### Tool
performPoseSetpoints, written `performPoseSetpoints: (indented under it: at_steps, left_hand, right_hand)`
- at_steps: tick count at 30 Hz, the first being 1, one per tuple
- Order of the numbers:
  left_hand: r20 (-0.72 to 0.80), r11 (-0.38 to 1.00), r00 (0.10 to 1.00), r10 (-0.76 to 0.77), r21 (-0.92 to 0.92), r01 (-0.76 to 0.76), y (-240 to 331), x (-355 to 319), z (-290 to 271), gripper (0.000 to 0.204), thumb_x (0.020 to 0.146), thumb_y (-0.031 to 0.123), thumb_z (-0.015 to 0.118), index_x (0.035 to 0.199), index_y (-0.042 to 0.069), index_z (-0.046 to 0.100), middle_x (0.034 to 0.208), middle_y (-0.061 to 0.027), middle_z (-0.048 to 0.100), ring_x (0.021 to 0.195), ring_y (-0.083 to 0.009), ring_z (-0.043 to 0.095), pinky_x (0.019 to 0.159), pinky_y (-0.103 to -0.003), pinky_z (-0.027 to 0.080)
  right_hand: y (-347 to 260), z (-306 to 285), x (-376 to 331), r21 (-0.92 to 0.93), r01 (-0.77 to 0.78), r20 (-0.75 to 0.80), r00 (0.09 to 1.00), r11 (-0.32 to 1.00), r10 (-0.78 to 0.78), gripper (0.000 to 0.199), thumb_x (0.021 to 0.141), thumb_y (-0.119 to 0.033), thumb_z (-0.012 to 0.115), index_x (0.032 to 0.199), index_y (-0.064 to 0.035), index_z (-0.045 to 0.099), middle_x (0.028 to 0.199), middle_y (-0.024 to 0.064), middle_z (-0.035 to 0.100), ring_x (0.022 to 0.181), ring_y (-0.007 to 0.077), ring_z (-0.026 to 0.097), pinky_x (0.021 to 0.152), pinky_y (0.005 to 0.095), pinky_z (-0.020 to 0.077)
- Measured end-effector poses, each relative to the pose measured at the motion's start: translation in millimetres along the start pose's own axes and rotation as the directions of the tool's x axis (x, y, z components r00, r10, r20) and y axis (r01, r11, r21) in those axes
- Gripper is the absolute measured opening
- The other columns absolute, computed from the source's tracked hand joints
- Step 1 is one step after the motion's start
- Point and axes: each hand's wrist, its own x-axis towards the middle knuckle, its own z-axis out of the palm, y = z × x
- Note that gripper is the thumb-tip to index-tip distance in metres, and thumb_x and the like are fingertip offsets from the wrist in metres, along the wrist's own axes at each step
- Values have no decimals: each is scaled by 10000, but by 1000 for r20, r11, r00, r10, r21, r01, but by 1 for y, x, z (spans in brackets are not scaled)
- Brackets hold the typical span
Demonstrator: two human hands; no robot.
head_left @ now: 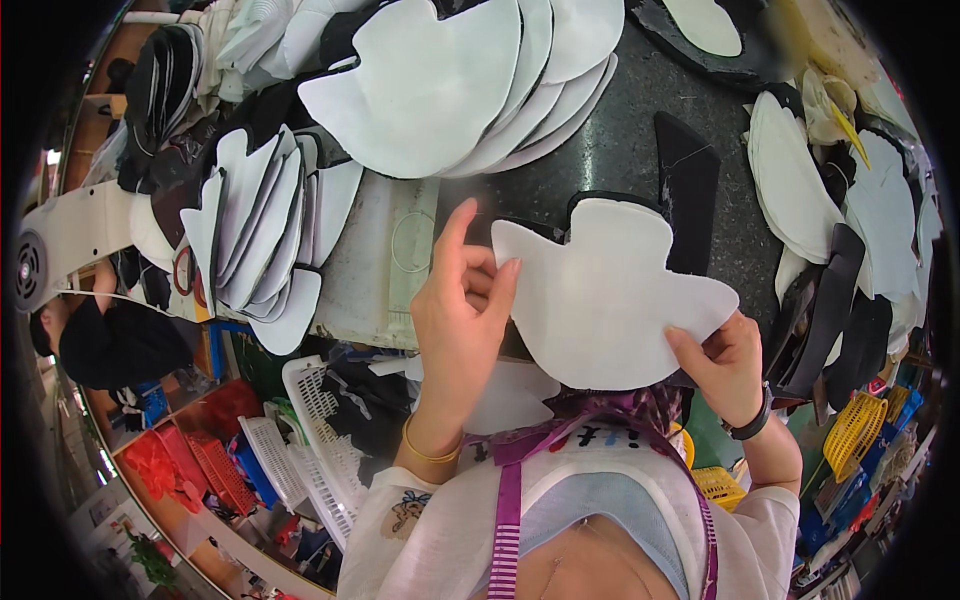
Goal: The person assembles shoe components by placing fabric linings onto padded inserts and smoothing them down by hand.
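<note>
A white, bird-like cut panel of fabric or foam (600, 300) with a black layer showing along its upper edge is held flat in front of me. My right hand (722, 365) grips its lower right edge, thumb on top and fingers underneath. My left hand (465, 300) is at its left edge, index finger stretched up and the other fingers loosely curled. The left thumb tip meets the panel's edge; I see no finger of that hand behind it. A dark strip of material (686, 190) lies beyond the panel, partly covered by it.
Similar white panels lie in a large stack (430, 90) at the back and a fanned pile (260, 220) at left. More white pieces (795, 185) and black pieces (830, 310) lie at right. A white plastic basket (325, 440) stands below the dark table (630, 130).
</note>
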Motion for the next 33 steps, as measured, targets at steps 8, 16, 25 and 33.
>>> performPoseSetpoints:
  at_steps: [8,16,25,33]
  left_hand:
    - [30,966,996,86,241,-91,7,2,0,530,773,1,687,1263,27,487,743,-42,569,558,-98,519,523,-224,431]
    - [249,724,750,612,204,-659,-4,20,-19,188,711,-39,686,879,22,626,917,-72,605,821,-216,604,701,-290,494]
    - [332,763,748,574,115,-637,-12,36,-25,117,733,32,689,835,40,633,915,-59,619,810,-222,613,676,-298,499]
    - [518,663,628,581,146,-734,-8,38,-34,314,668,170,759,915,64,597,1001,-72,574,938,-266,572,754,-346,492]
  right_hand:
    - [2,2,2,29,0,-32,1000,1000,1,264,798,-51,641,1048,29,612,828,55,678,687,59,619,598,202,495]
    - [-3,-2,4,110,-88,5,996,990,88,302,832,-24,605,1123,39,556,922,37,654,802,56,606,689,196,487]
    - [-9,-10,8,186,-169,137,980,968,144,293,853,-56,608,1120,50,549,978,61,648,856,81,610,763,234,491]
    - [-11,-4,0,54,-116,137,985,992,107,296,841,-55,622,1109,52,559,980,67,651,850,82,615,768,237,495]
